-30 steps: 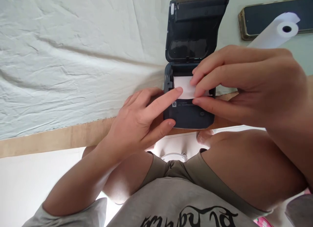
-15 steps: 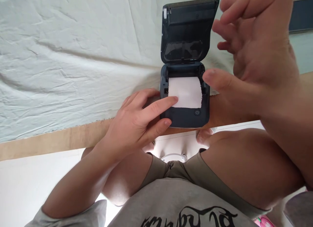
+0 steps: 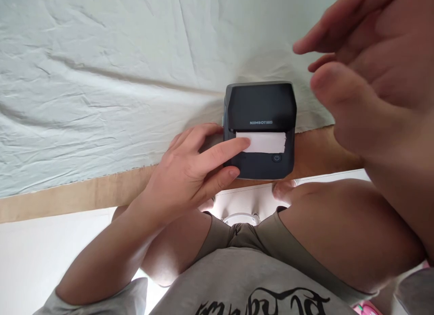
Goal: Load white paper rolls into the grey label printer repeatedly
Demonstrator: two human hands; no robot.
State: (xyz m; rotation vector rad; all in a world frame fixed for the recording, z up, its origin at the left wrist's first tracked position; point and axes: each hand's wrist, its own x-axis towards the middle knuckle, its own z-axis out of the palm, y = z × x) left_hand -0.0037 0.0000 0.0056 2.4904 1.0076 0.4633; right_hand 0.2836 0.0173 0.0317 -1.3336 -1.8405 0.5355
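A dark label printer (image 3: 261, 168) stands near the table's front edge, its black lid (image 3: 261, 104) down. White label paper (image 3: 267, 143) sticks out below the lid, above the round power button (image 3: 276, 158). My left hand (image 3: 193, 165) lies against the printer's left side, fingers spread; its index fingertip presses on the paper and the thumb rests at the front corner. To the right and above the printer, my right hand (image 3: 366, 75) is raised in the air with fingers apart, holding nothing and not touching the printer.
A pale, wrinkled cloth (image 3: 111, 75) covers most of the table. Along the front runs a bare wooden edge (image 3: 84, 195). My bare legs (image 3: 335, 224) are below it, with a white floor (image 3: 44, 256) at the lower left.
The printer's lid has swung down from standing open and now covers the paper roll. My right hand has moved slightly right, away from the printer. My left hand has stayed in place.
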